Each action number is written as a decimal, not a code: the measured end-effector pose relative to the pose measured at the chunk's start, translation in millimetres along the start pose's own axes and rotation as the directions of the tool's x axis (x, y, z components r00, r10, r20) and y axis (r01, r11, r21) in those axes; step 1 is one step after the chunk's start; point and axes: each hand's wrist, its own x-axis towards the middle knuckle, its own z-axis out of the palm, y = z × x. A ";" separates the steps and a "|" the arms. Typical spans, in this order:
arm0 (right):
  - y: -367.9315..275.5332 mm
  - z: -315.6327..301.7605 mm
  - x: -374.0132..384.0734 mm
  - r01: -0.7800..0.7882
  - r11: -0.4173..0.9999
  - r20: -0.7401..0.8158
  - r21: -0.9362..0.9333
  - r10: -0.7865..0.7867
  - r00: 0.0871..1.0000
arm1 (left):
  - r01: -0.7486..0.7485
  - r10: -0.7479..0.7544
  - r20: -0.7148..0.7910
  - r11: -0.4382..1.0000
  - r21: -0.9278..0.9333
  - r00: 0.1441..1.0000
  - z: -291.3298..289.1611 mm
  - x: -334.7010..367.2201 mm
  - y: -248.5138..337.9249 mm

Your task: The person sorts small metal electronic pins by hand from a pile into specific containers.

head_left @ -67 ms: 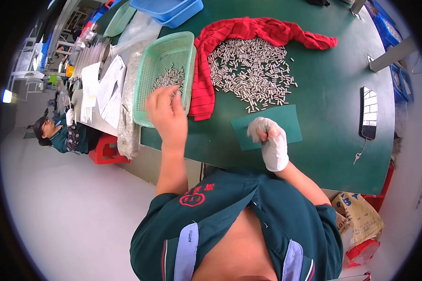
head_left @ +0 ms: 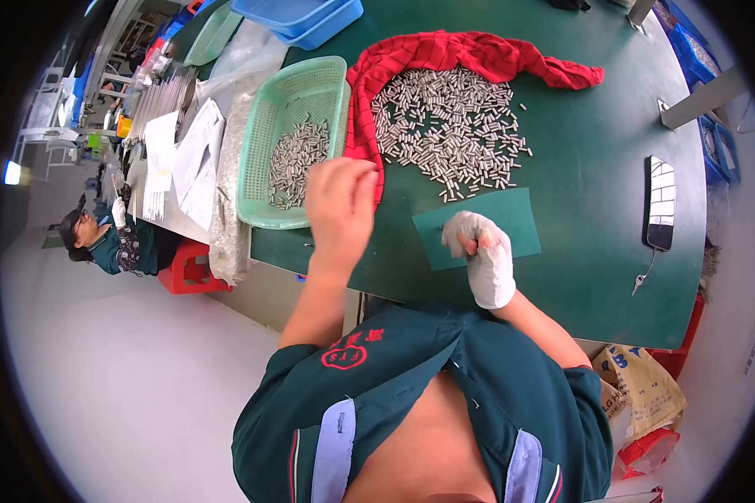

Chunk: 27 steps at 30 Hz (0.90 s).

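Note:
My left hand (head_left: 341, 205), bare, hangs over the table by the right rim of a green plastic basket (head_left: 253, 159). Its fingers bend loosely, with nothing visible in them. A pile of small metal pins (head_left: 300, 159) lies in the basket. My right hand (head_left: 483, 258) wears a whitish glove with bare fingertips showing. It is closed over a green mat (head_left: 516, 220), and what its fingers hold, if anything, is hidden. Many more short metal pins (head_left: 453, 126) spread on the table beyond the mat, with a red checked cloth (head_left: 365, 151) curving round their left and far sides.
Blue trays (head_left: 319, 21) stand at the far left of the green table (head_left: 587, 151). A phone (head_left: 659, 201) with a key (head_left: 638, 283) lies to the right, near a metal post (head_left: 705, 96). Papers (head_left: 200, 168) lie left of the basket, and a co-worker (head_left: 113, 239) sits beyond.
My left hand has moved right, from above the pins in the basket to beside its right rim, uncovering those pins. The right hand stays in place.

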 end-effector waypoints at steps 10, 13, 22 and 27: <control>-8.7 3.2 -1.1 -0.048 0.999 0.013 -0.019 0.048 0.999 | -0.021 0.101 0.464 0.984 -0.176 0.880 66.7 -12.9 5.8; -7.1 1.3 -0.5 -0.056 0.998 0.023 -0.028 0.057 0.998 | -0.014 0.078 0.483 0.991 -0.135 0.872 68.5 -11.0 7.9; -11.6 0.5 0.8 -0.070 0.997 0.039 -0.036 0.072 0.997 | -0.076 0.103 0.451 0.994 -0.078 0.887 71.2 -22.4 8.1; -11.1 1.0 0.3 -0.076 0.995 0.047 -0.057 0.078 0.996 | -0.054 0.086 0.437 0.995 -0.085 0.896 68.7 -23.4 9.9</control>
